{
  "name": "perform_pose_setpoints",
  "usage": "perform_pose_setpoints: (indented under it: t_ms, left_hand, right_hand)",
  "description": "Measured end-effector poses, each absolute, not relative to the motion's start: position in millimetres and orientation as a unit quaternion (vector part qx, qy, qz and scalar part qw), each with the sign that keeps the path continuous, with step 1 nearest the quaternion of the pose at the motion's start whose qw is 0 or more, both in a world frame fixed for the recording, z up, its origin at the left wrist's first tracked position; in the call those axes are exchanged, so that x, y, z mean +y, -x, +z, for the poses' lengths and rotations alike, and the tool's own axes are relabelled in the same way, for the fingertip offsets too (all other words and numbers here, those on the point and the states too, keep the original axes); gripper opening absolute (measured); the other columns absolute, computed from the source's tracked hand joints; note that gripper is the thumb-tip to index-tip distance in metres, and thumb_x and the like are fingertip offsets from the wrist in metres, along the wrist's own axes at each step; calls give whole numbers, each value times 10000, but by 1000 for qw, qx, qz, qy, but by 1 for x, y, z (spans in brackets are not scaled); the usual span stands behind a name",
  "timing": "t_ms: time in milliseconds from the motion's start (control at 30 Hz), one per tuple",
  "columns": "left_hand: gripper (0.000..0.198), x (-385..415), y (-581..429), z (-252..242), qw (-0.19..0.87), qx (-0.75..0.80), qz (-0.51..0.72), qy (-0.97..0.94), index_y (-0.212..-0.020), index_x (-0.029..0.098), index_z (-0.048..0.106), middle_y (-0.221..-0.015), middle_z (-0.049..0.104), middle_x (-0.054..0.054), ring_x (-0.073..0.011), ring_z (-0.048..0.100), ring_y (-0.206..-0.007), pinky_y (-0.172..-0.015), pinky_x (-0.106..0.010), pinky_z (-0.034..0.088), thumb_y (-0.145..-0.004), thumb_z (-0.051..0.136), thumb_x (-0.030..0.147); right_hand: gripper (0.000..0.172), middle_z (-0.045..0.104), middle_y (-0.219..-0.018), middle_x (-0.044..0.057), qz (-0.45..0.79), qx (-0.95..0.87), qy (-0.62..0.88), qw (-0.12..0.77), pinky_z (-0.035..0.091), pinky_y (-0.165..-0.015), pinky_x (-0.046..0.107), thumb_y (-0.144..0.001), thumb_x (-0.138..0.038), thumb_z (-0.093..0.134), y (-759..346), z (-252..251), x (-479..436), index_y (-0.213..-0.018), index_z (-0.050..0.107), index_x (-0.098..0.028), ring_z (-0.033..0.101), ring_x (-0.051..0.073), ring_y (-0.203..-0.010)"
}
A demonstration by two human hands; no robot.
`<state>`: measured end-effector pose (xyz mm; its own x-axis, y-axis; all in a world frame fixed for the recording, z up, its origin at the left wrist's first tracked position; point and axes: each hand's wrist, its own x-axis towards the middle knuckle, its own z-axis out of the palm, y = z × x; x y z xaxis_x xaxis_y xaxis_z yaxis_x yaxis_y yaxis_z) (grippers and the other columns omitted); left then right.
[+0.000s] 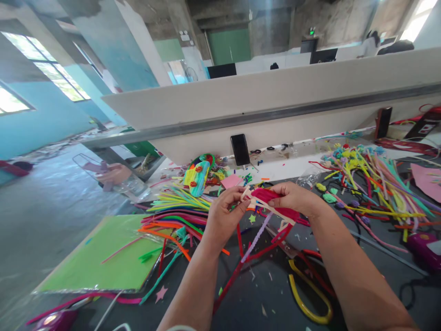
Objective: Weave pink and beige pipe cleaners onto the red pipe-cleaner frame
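My left hand [223,214] pinches the end of a cream pipe cleaner [265,206] between thumb and fingers. My right hand [292,198] grips a crimson pipe-cleaner shape [263,195], its thumb pressed on the front where the cream strip crosses it. The two hands are close together above the dark table. Below them hang or lie red pipe cleaners [234,276] and a lilac pipe cleaner [258,236]; I cannot tell whether these join the held piece. Scissors with yellow and red handles [312,312] lie beside my right forearm.
To the left are a green sheet in plastic [93,253] and a bundle of coloured pipe cleaners [179,202]. More pipe cleaners [375,179] are heaped at the right. A phone [240,149] leans on the white partition [206,133]. Hot-glue-gun-like purple objects [425,248] sit at the edges.
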<state>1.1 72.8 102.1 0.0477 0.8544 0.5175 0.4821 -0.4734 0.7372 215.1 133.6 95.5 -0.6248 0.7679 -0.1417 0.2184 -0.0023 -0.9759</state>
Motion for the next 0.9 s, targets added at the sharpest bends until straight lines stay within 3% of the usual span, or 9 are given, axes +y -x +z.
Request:
perform_pose_setpoints:
  t_ms: [300, 533, 900]
  left_hand:
    - [142, 75, 1, 96, 270, 490, 520, -646, -727, 167, 629, -946, 651, -53, -178, 606, -909, -811, -273, 453, -762, 663, 300]
    - [200, 76, -3, 95, 368, 512, 534, -564, -767, 158, 634, -701, 630, 1, -113, 570, -661, -634, -212, 439, -718, 704, 338]
    - [286, 78, -3, 96, 461, 493, 563, -477, -724, 140, 577, -689, 654, 8, -104, 624, -651, -673, -219, 491, -638, 777, 326]
  right_hand:
    - [206, 653, -720, -16, 542, -719, 376, 216, 415, -540, 206, -689, -281, 641, -213, 96, 132, -860, 665, -168, 557, 111, -581]
    - [249, 665, -767, -10, 520, -733, 376, 226, 418, -560, 211, -695, -288, 639, -211, 94, 132, -911, 674, -168, 578, 126, -631]
    - [263, 675, -780, 5, 517, -727, 395, 220, 427, -563, 224, -701, -294, 647, -210, 95, 129, -932, 692, -178, 577, 133, -626]
